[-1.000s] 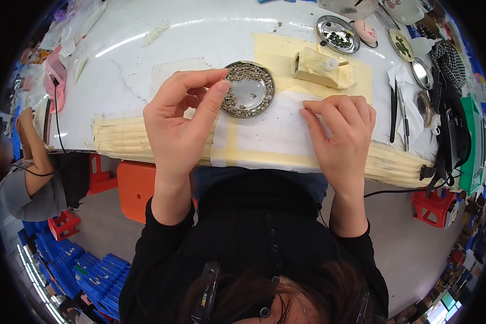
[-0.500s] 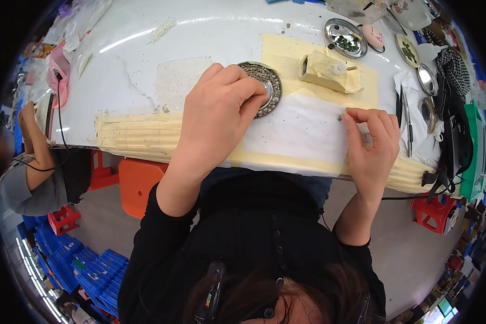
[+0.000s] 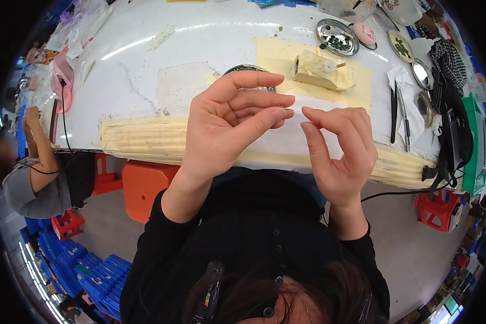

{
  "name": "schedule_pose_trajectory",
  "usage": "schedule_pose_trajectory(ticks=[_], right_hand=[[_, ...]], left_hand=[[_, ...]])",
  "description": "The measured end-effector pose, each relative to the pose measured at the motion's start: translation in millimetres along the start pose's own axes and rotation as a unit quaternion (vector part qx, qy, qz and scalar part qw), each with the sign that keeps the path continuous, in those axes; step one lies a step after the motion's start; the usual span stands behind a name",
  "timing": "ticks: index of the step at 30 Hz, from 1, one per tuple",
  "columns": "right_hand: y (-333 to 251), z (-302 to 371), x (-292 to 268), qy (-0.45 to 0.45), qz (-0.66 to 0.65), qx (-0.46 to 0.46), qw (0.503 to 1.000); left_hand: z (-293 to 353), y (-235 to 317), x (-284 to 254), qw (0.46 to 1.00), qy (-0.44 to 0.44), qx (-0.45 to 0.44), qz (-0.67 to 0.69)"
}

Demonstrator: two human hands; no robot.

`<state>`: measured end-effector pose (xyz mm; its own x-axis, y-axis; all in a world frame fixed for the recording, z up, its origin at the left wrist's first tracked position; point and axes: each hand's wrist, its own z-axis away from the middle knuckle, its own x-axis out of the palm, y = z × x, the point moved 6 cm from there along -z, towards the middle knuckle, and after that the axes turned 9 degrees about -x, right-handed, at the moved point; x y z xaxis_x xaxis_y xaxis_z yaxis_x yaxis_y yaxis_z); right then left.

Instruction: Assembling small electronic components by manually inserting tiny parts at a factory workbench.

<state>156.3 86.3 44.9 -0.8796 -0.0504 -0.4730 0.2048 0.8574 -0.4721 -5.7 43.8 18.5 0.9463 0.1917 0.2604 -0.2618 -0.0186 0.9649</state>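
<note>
At the fingers [image 3: 288, 100] of the left hand [image 3: 218, 127], thumb and middle tips nearly together, with a small pale speck [image 3: 282, 109] showing there; impossible to tell whether a gripped piece or just a nail. At the right hand [image 3: 344, 151], thumb and forefinger parted by a narrow gap, nothing visible between. Best to keep both hands low over the white paper [image 3: 279, 144], to catch anything dropped; pinch lightly, with the tips only, and steady the wrists before bringing them closer. Just behind the left hand, on the counter [image 3: 132, 73], a round dish [image 3: 247, 66], mostly hidden; wise to keep the knuckles clear of its rim. Farther right, a tape-covered block [image 3: 310, 67], then dark tweezers [image 3: 393, 110] beside a slim silver tool [image 3: 404, 116].
</note>
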Motion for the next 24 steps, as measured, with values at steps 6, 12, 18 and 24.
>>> schedule_pose_trajectory(ticks=[6, 12, 18, 24], right_hand=[[-7.5, -7.0, 1.4, 0.005, 0.015, -0.047, 0.999], [-12.7, -7.2, 2.5, -0.01, 0.071, -0.15, 0.986], [-11.4, -9.5, 4.2, -0.012, 0.067, -0.151, 0.986], [-4.8, -8.1, 3.3, 0.02, 0.026, -0.09, 0.995]], left_hand=[[2.0, 3.2, 4.5, 1.0, -0.022, 0.01, -0.019], [4.6, 5.4, 8.9, 1.0, -0.02, 0.015, -0.019], [3.2, 5.1, 7.6, 0.999, -0.036, -0.003, -0.021], [2.9, 2.1, 7.7, 1.0, 0.001, 0.021, -0.014]])
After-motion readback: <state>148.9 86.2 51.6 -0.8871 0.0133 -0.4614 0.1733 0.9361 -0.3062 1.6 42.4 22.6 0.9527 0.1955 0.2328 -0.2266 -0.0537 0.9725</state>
